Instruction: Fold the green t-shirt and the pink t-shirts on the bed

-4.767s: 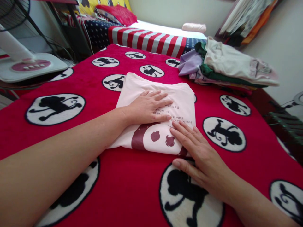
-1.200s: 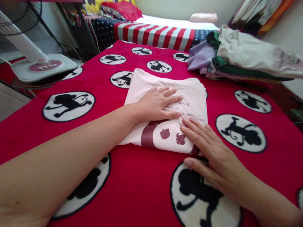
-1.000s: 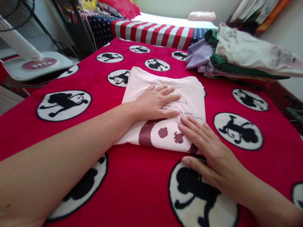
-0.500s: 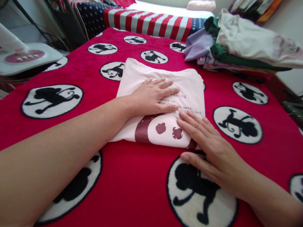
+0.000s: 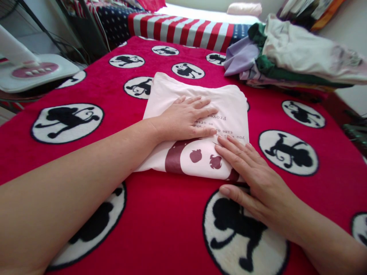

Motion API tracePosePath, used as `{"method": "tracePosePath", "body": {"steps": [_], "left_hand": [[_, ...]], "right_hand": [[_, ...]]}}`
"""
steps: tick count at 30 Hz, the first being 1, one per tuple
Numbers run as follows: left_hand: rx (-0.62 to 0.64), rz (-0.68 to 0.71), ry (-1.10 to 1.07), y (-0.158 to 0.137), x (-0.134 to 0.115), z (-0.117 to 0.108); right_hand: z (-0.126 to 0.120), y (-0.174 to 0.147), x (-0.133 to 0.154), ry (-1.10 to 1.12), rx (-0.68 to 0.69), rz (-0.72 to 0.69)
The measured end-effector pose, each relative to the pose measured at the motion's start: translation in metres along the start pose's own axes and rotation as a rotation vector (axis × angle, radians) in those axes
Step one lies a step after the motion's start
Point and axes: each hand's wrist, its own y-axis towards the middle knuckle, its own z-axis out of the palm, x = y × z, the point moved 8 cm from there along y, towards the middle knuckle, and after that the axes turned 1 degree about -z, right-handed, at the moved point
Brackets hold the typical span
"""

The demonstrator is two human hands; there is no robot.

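A pale pink T-shirt [image 5: 172, 89], folded into a rough square, lies on a red blanket [image 5: 160, 221] patterned with black monkey figures in white ovals. Dark print and lettering show on its upper face, partly covered by my hands. My left hand [image 5: 186, 118] rests flat across the middle of the shirt with fingers stretched out. At the shirt's near right corner, my right hand [image 5: 249, 168] lies with its fingers extended on the fabric and its thumb apart, over the blanket. Neither hand grips the cloth.
Stacked clothes [image 5: 304, 53], white, green and purple, sit at the back right. A white appliance base [image 5: 37, 72] with a pink button panel stands at the left. Behind the blanket runs a striped, starred cloth [image 5: 183, 30]; a rolled pink item [image 5: 245, 9] lies beyond.
Both hands stay in place on the folded shirt. The whole view has shifted very slightly; nothing else visibly differs.
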Motion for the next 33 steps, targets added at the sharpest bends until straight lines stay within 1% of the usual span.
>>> {"method": "tracePosePath", "body": {"steps": [33], "left_hand": [[0.005,-0.009,-0.016,-0.0007,-0.0007,-0.0008]], "right_hand": [[-0.0003,0.0000,0.0000,0.002,0.009,0.005]]}}
